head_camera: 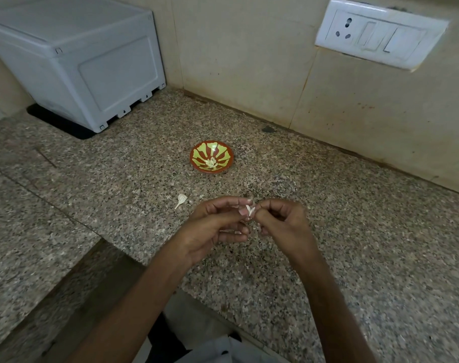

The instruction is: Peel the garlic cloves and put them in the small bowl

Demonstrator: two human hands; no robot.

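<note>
As pinched: 2 hands [249, 221] on clove [250, 211].

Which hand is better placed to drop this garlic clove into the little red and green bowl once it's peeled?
Probably the left hand. It lies almost directly below the red and green patterned bowl, while the right hand sits further to the side. Both pinch the white garlic clove now.

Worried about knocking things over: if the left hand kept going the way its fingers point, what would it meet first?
The left hand points right, at the right hand, with the garlic clove pinched between them. It would press the clove and those fingers first, not the bowl.
</note>
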